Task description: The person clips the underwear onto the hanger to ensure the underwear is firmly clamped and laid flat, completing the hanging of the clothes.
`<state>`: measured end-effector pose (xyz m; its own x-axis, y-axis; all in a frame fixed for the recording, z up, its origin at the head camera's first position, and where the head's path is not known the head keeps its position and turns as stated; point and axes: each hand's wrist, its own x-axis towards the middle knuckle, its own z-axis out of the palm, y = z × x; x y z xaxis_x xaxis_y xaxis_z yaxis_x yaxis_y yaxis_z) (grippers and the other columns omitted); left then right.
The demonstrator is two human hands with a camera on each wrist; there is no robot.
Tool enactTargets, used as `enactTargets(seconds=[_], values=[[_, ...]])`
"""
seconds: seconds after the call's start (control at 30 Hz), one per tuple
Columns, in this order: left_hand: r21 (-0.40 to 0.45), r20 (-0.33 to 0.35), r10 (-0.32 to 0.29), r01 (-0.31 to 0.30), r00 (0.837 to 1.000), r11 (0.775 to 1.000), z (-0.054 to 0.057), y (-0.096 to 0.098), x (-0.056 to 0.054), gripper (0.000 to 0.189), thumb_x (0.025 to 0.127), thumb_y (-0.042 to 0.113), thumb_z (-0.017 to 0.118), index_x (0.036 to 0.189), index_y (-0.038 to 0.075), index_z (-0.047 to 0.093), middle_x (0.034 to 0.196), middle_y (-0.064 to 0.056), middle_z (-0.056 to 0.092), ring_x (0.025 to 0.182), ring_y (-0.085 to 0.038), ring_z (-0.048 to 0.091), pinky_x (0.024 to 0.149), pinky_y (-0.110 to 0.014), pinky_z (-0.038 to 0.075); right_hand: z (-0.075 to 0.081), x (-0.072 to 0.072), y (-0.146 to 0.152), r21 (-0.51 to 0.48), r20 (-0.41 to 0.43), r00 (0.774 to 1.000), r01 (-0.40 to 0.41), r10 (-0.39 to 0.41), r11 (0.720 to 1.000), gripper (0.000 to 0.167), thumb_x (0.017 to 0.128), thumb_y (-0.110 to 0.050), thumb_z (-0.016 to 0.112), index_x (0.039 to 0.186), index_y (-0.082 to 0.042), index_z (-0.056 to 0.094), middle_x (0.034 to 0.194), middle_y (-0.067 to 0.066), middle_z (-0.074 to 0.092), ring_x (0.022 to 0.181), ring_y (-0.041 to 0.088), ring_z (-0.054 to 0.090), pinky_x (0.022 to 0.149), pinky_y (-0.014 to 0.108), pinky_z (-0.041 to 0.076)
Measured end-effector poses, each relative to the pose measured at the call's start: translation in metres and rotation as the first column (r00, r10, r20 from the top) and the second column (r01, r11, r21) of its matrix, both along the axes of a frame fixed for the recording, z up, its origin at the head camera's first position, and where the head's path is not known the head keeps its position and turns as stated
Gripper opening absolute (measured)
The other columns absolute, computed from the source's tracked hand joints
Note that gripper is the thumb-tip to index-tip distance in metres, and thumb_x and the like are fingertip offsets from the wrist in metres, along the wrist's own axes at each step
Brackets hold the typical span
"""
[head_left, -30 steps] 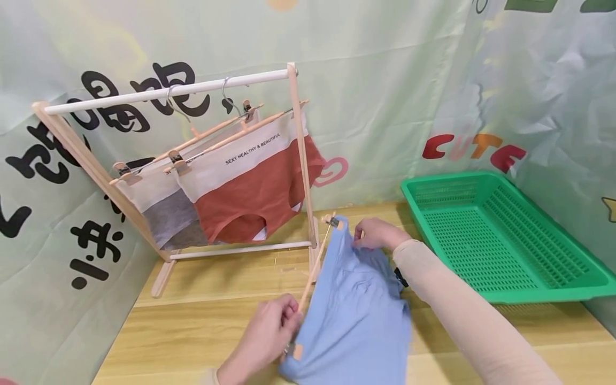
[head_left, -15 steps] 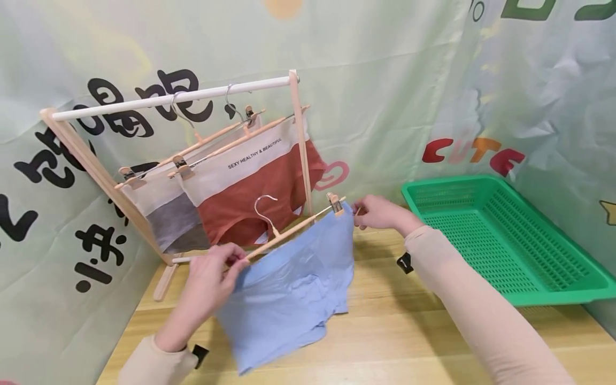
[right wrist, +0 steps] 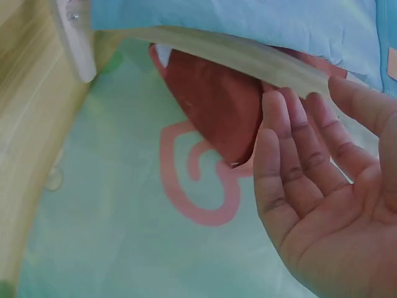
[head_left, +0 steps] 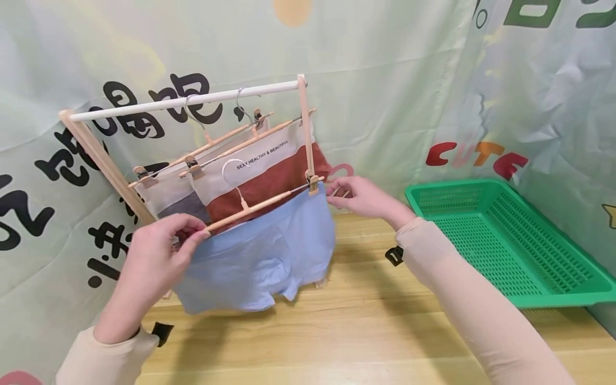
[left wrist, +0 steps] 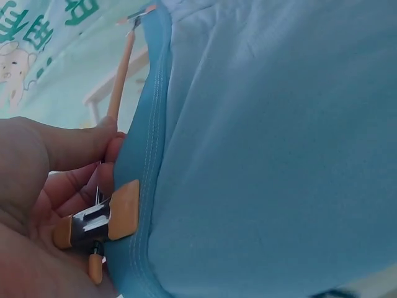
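Observation:
In the head view, my left hand (head_left: pixel 161 256) pinches the left part of a clip hanger (head_left: pixel 262 205) between thumb and fingers. Light blue underpants (head_left: pixel 255 262) hang from its clips, held up off the table in front of the rack. The left wrist view shows the thumb pressed on the hanger bar (left wrist: pixel 121 81) beside a clip (left wrist: pixel 124 211) on the blue waistband. My right hand (head_left: pixel 361 198) is beside the hanger's right end, its relaxed fingers holding nothing in the right wrist view. The hanger's metal hook (head_left: pixel 236 179) is free, below the rack's top rail (head_left: pixel 159 107).
On the rack hang two more clip hangers, one with red-and-white underpants (head_left: pixel 284 171), one behind with grey-and-white underpants (head_left: pixel 185 206). A green perforated basket (head_left: pixel 568 300) stands at the right on the wooden table (head_left: pixel 346 326). Printed cloth (head_left: pixel 366 107) walls the back and sides.
My left hand has lifted the hanger with the blue underpants up and to the left, turning it crosswise before the rack. My right hand has come off the cloth and moved up and left.

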<state>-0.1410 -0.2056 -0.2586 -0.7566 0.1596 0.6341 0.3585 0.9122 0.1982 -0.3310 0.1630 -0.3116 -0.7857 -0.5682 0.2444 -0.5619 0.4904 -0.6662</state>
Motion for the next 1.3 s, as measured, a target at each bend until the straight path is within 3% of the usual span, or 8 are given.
enactTargets(seconds=[0.23, 0.47, 0.63, 0.77, 0.93, 1.03, 1.17, 1.3], values=[[-0.105, -0.122, 0.046, -0.059, 0.991, 0.993, 0.027, -0.008, 0.009, 0.011, 0.088, 0.007, 0.087, 0.095, 0.012, 0.081, 0.083, -0.003, 0.077, 0.066, -0.012, 0.058, 0.065, -0.027, 0.040, 0.005, 0.001, -0.014, -0.034, -0.028, 0.998, 0.048, -0.049, 0.998, 0.033, 0.106, -0.019, 0.069, 0.136, -0.004, 0.067, 0.122, 0.014, 0.073, 0.112, 0.029, 0.072, 0.094, 0.046, 0.059], [-0.149, -0.212, 0.063, -0.096, 0.975, 0.984, 0.051, 0.003, 0.001, 0.006, 0.092, 0.005, 0.079, 0.096, 0.009, 0.079, 0.085, -0.008, 0.075, 0.067, -0.028, 0.061, 0.060, -0.049, 0.042, 0.003, -0.004, -0.024, -0.110, -0.039, 0.993, 0.105, -0.110, 0.988, 0.032, 0.105, -0.018, 0.068, 0.134, -0.003, 0.066, 0.122, 0.017, 0.074, 0.110, 0.033, 0.074, 0.098, 0.049, 0.059], [-0.179, -0.257, 0.070, -0.119, 0.964, 0.977, 0.066, 0.024, -0.015, 0.005, 0.096, 0.004, 0.071, 0.094, 0.005, 0.075, 0.084, -0.012, 0.073, 0.073, -0.037, 0.063, 0.067, -0.058, 0.044, 0.002, -0.004, -0.027, -0.136, -0.039, 0.992, 0.111, -0.117, 0.985, 0.031, 0.104, -0.016, 0.069, 0.132, -0.002, 0.066, 0.120, 0.018, 0.075, 0.107, 0.034, 0.075, 0.097, 0.049, 0.059], [-0.199, -0.311, 0.059, -0.126, 0.949, 0.972, 0.076, 0.039, -0.031, 0.015, 0.094, -0.004, 0.060, 0.086, 0.002, 0.071, 0.075, -0.014, 0.067, 0.071, -0.038, 0.062, 0.067, -0.056, 0.044, 0.004, -0.002, -0.027, -0.150, -0.036, 0.994, 0.099, -0.106, 0.984, 0.031, 0.104, -0.014, 0.069, 0.132, -0.001, 0.065, 0.120, 0.019, 0.075, 0.109, 0.034, 0.075, 0.100, 0.049, 0.059], [-0.238, -0.368, 0.070, -0.166, 0.927, 0.957, 0.085, 0.054, -0.050, 0.026, 0.082, -0.014, 0.043, 0.066, 0.005, 0.051, 0.062, -0.011, 0.046, 0.057, -0.034, 0.043, 0.056, -0.049, 0.036, 0.006, -0.001, -0.029, -0.157, -0.035, 0.997, 0.069, -0.076, 0.985, 0.032, 0.104, -0.012, 0.069, 0.133, 0.000, 0.064, 0.124, 0.018, 0.074, 0.115, 0.034, 0.075, 0.104, 0.050, 0.059], [-0.256, -0.369, 0.091, -0.195, 0.925, 0.947, 0.087, 0.066, -0.060, 0.026, 0.081, -0.015, 0.043, 0.065, 0.007, 0.046, 0.063, -0.011, 0.043, 0.057, -0.034, 0.041, 0.056, -0.046, 0.031, 0.005, 0.000, -0.028, -0.165, -0.025, 0.998, 0.061, -0.066, 0.984, 0.033, 0.104, -0.012, 0.069, 0.135, -0.001, 0.063, 0.126, 0.018, 0.073, 0.116, 0.034, 0.075, 0.104, 0.050, 0.059], [-0.267, -0.364, 0.109, -0.216, 0.925, 0.939, 0.087, 0.082, -0.074, 0.021, 0.088, -0.010, 0.054, 0.071, 0.002, 0.052, 0.067, -0.015, 0.052, 0.061, -0.042, 0.053, 0.057, -0.049, 0.036, 0.004, 0.001, -0.026, -0.151, -0.021, 0.998, 0.057, -0.061, 0.987, 0.036, 0.105, -0.012, 0.069, 0.138, -0.001, 0.061, 0.127, 0.017, 0.074, 0.118, 0.033, 0.074, 0.106, 0.050, 0.057], [-0.254, -0.362, 0.114, -0.215, 0.925, 0.943, 0.085, 0.093, -0.082, 0.022, 0.090, -0.009, 0.054, 0.071, 0.002, 0.052, 0.068, -0.015, 0.051, 0.060, -0.044, 0.055, 0.056, -0.049, 0.037, 0.002, 0.000, -0.026, -0.126, -0.020, 0.998, 0.048, -0.051, 0.991, 0.037, 0.106, -0.013, 0.068, 0.140, -0.002, 0.060, 0.127, 0.017, 0.075, 0.115, 0.034, 0.075, 0.107, 0.050, 0.057]])
